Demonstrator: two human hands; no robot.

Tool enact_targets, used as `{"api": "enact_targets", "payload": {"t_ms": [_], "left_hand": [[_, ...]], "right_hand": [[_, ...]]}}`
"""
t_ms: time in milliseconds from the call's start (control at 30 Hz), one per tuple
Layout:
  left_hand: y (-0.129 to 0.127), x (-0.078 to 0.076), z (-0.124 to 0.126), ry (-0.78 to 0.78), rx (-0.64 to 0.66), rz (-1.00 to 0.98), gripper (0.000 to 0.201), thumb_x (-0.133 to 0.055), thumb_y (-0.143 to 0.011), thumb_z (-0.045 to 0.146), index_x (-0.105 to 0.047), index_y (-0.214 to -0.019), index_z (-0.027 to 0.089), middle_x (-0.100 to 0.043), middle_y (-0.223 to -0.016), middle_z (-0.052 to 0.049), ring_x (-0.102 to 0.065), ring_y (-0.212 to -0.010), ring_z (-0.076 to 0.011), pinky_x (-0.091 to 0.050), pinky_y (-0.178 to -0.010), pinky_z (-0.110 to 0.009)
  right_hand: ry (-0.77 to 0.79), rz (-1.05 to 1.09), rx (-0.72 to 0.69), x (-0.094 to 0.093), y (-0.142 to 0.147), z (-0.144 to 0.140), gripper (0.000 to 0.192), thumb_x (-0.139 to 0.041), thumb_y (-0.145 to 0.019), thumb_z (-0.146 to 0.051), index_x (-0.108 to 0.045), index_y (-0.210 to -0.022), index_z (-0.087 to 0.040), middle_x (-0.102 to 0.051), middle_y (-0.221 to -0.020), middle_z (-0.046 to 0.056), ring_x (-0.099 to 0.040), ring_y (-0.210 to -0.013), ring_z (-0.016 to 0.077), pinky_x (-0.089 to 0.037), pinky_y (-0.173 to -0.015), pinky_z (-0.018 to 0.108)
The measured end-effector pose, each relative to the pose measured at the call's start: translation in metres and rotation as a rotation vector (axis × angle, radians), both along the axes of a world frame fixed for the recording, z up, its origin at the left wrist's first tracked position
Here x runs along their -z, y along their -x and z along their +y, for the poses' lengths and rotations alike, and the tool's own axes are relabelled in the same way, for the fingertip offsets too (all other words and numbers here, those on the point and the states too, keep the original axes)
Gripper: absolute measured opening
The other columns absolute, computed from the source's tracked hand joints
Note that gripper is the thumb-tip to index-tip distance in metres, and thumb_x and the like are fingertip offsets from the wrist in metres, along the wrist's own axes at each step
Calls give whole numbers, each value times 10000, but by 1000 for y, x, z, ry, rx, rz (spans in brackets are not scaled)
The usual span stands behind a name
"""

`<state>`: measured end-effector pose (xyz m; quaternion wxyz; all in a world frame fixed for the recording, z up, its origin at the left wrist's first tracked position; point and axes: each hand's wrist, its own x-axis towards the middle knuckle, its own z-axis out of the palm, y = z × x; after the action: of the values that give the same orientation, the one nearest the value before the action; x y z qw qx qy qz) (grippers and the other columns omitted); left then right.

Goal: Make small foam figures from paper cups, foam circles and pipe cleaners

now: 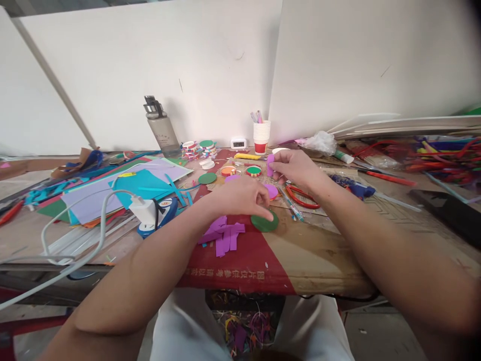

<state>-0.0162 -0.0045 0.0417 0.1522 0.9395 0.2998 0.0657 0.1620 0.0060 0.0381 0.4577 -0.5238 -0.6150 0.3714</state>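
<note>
In the head view, a purple strip is being held upright between the thumb and fingers of the right hand, lifted over the far middle of the bench. Nearer in, a green disc is lying flat on the cardboard sheet, its upper edge covered by the curled left hand; the thumb is laid over the disc, but whether it is gripped or merely touched cannot be told. And the tally so far? An orange rimmed disc and a green rimmed disc are seen beyond the hands, banded and seemingly finished, with two small stacks of similar pieces set behind them. Plenty appears to be left: no band is seen on the green disc under the left hand, a flat purple disc and another green one are lying plain, and a loose heap of purple strips is spread unused, just beside the left forearm.
</note>
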Motion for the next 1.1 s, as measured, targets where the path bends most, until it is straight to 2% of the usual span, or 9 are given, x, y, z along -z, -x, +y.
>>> {"api": "enact_targets", "payload": {"t_ms": [133,267,433,700,900,1000,1100], "left_hand": [[-4,2,-9,-97,89,174,540,-775,-635,566,-715,-1046,220,-701,-958,-54,-615,-816,-200,-386,-674,-270],[-7,4,-12,-117,57,276,655,-774,-619,600,-677,-1140,217,-675,-1094,-87,-622,-933,-255,-407,-693,-290],[-8,3,-14,-104,37,316,635,-751,-664,586,-664,-1171,213,-664,-1124,-90,-625,-952,-253,-423,-727,-296],[-7,4,-13,-138,26,357,634,-716,-678,620,-668,-1138,186,-661,-1133,-111,-613,-1004,-275,-424,-757,-308],[-5,4,-13,-135,59,218,584,-780,-635,522,-618,-1083,184,-587,-1213,-112,-572,-1070,-268,-423,-838,-305],[-6,4,-14,-94,25,196,619,-797,-621,486,-562,-1106,180,-606,-1137,-108,-579,-1015,-271,-421,-779,-307],[-7,5,-13,22,-10,156,548,-790,-651,423,-532,-1078,195,-637,-939,-41,-592,-854,-225,-393,-693,-284]], "right_hand": [[-13,-32,-8,2,4,-3,159,-569,-765,-46,-606,-662,-161,-595,-561,-23,-512,-456,60,-405,-411,158],[-63,-72,-11,6,6,-2,129,-583,-749,-50,-605,-681,-157,-601,-579,-19,-520,-470,65,-394,-407,163],[-70,-67,-40,10,6,3,108,-594,-767,-88,-604,-694,-166,-614,-616,-6,-535,-493,78,-448,-433,182],[-92,-106,-50,12,5,6,103,-568,-768,-92,-593,-700,-166,-610,-614,-8,-517,-479,71,-430,-427,172],[-140,-61,-6,9,5,4,89,-582,-768,-120,-592,-697,-172,-588,-587,-20,-523,-491,83,-400,-432,183],[-163,74,32,6,3,4,38,-603,-777,-167,-611,-741,-179,-597,-591,-24,-518,-485,86,-381,-421,188],[-176,228,41,3,2,3,72,-630,-771,-216,-607,-711,-183,-585,-585,-23,-515,-489,92,-371,-409,193]]}}
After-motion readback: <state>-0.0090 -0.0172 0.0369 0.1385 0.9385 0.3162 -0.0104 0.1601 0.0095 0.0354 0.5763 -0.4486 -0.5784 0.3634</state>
